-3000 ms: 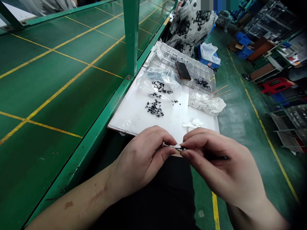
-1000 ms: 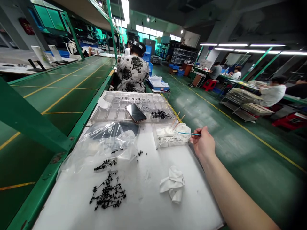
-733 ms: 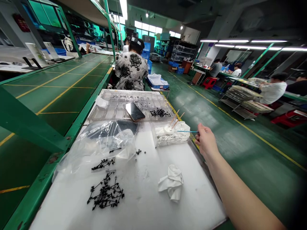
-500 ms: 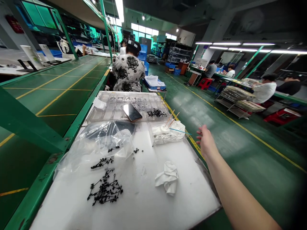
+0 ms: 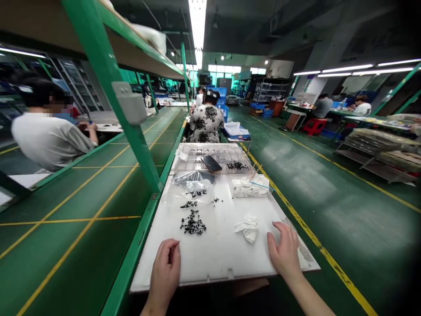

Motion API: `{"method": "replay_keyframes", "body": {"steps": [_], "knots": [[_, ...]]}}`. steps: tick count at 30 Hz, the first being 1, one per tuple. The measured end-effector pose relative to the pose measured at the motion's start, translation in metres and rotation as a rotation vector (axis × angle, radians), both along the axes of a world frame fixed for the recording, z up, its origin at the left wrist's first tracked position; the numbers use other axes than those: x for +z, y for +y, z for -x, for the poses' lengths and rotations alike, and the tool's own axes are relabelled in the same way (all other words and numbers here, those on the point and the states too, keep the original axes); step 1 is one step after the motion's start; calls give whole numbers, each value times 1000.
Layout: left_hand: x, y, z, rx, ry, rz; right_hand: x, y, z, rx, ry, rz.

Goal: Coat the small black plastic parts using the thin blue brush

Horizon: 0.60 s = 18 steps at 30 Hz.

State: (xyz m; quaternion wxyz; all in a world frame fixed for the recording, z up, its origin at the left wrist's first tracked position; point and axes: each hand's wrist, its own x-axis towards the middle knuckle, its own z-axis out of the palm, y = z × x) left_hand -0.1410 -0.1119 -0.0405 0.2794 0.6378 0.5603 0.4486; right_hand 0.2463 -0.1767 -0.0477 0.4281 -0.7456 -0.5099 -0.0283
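Observation:
My left hand (image 5: 165, 265) is at the near left edge of a white-topped table (image 5: 217, 254), fingers loosely bent, with a dark gap between thumb and fingers. I see nothing in it. At the right side my right hand (image 5: 285, 246) is open and empty, its thumb apart from the fingers. Just left of its thumb lies a crumpled white cloth (image 5: 249, 228). A pile of small black branched parts (image 5: 193, 223) lies beyond my left hand. Smaller black clusters (image 5: 196, 193) lie on or beside a clear plastic bag (image 5: 177, 186). Some tiny black pieces (image 5: 216, 200) are scattered right of the bag.
A compartment tray (image 5: 197, 164) with a phone (image 5: 211, 163) on it stands at the back. Nearer is a clear box (image 5: 234, 192) of white cloth and thin sticks. A green post (image 5: 125, 127) and conveyor (image 5: 98, 197) run along the left. Several people sit nearby.
My view has swung left and pulled back. My right hand has come from beyond the table's right edge to above its right side. My left hand has entered view.

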Motion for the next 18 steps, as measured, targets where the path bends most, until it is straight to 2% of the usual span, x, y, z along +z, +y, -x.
{"method": "replay_keyframes", "body": {"steps": [3, 8, 14, 16, 18], "knots": [[3, -2, -1, -11, -25, -51, -2, 0, 6, 1, -103, 48], [4, -5, -2, -11, -49, -98, 6, 3, 15, -24, -188, 100], [-1, -5, -1, 38, -110, -47, 5, -4, 15, -27, -216, 128], [-5, -7, 1, 63, -141, -7, 11, -4, 14, 6, -216, 130], [-8, -10, 3, 100, -181, 30, 28, 10, 15, 81, -225, 130]]}}
